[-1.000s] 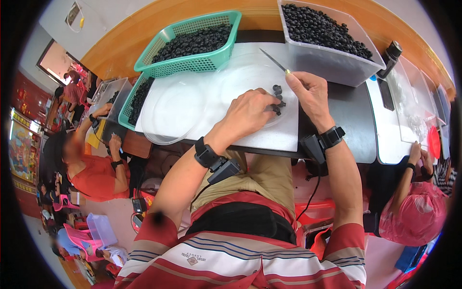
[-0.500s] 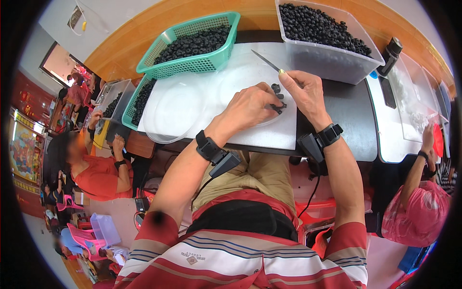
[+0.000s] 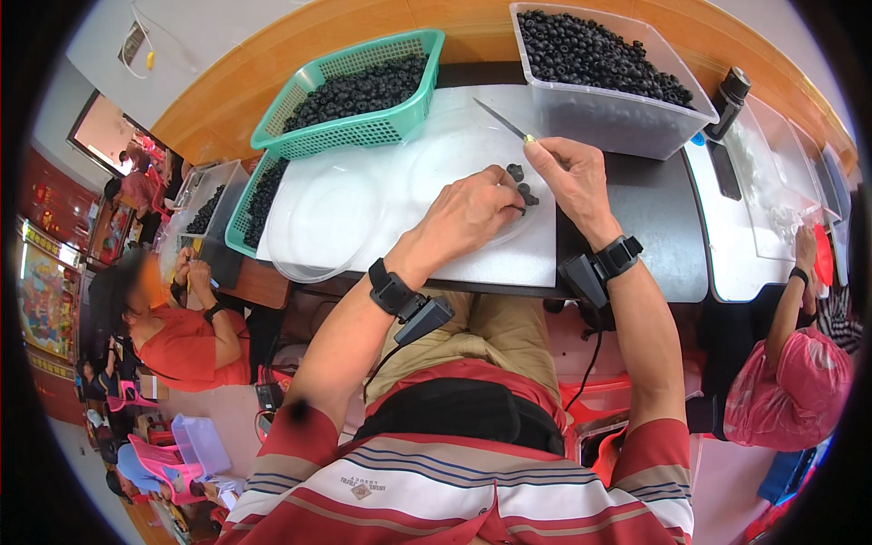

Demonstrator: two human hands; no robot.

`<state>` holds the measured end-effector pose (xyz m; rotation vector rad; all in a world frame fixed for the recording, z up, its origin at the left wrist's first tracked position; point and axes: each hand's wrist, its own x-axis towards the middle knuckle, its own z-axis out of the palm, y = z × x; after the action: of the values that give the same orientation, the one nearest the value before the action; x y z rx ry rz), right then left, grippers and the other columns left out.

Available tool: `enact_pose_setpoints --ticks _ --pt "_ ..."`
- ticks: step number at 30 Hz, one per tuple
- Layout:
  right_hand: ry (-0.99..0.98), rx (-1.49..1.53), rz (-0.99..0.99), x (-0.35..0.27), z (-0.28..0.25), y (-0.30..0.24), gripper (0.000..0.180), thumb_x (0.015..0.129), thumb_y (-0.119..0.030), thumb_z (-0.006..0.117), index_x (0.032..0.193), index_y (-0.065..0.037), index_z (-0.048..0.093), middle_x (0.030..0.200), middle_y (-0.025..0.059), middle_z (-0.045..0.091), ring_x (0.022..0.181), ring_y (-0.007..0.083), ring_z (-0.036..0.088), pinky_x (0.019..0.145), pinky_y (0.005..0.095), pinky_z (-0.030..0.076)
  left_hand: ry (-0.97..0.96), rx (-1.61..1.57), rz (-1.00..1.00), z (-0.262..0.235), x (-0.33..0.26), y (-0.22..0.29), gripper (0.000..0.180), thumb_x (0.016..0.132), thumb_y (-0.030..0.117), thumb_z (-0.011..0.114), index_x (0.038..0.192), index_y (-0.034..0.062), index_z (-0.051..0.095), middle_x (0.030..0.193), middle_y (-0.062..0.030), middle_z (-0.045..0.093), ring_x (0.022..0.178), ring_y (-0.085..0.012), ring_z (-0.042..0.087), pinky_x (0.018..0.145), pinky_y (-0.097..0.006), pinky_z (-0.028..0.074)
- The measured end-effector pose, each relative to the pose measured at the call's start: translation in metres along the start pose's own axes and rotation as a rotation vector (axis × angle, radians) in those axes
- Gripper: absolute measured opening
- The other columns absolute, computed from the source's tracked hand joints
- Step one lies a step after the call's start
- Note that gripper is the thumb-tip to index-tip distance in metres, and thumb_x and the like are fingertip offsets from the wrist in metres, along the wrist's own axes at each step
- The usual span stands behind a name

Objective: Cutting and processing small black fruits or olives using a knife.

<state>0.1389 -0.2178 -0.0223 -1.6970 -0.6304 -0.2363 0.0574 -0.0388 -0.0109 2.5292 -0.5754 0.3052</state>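
— Two hands met over a white rectangular cutting board [image 3: 363,204] on the dark desk [image 3: 654,236]. What was each doing?

— The left hand [image 3: 468,213] was curled, fingertips pressed down on a small cluster of dark round fruits [image 3: 520,186] near the board's right edge. The right hand [image 3: 568,177] was closed around a thin-bladed knife [image 3: 498,119], its blade pointing up and left, clear of the fruit.

— Which step did that look like?

— Likely steadying one fruit for a cut. The next move would call for bringing the blade down onto the pinned fruit, clear of the fingertips.

— Where was the supply?

— A clear plastic tub of dark fruits [image 3: 609,68] stood beyond the right hand, a green plastic basket of the same fruits [image 3: 350,95] at the board's far left corner.

— What changed from a second before?

— Little; both hands stayed on the cluster, and the knife pointed much the same way.
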Motion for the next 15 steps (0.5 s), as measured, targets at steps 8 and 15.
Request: enact_pose_setpoints --ticks 8,15 --pt "-0.011 -0.023 0.041 -0.0015 0.0005 -0.0038 0.036 0.093 -0.034 0.071 0.099 0.002 0.076 0.067 0.0 0.062 0.064 0.0065 0.052 0.058 0.0251 0.042 0.025 -0.01 0.067 0.0018 -0.0009 -0.0013 0.012 0.083 0.009 0.07 0.092 0.0019 0.07 0.103 -0.0113 0.065 0.095 -0.0315 0.065 0.082 -0.04 0.054" --pt "-0.02 -0.054 0.008 0.0008 0.0049 -0.0056 0.033 0.093 -0.029 0.069 0.098 0.003 0.074 0.07 0.0026 0.064 0.067 0.0085 0.054 0.061 0.0262 0.045 -0.019 0.012 0.095 -0.0022 0.0023 -0.0044 0.014 0.079 0.008 0.071 0.089 -0.0005 0.069 0.099 -0.0142 0.064 0.094 -0.0335 0.064 0.083 -0.041 0.053"
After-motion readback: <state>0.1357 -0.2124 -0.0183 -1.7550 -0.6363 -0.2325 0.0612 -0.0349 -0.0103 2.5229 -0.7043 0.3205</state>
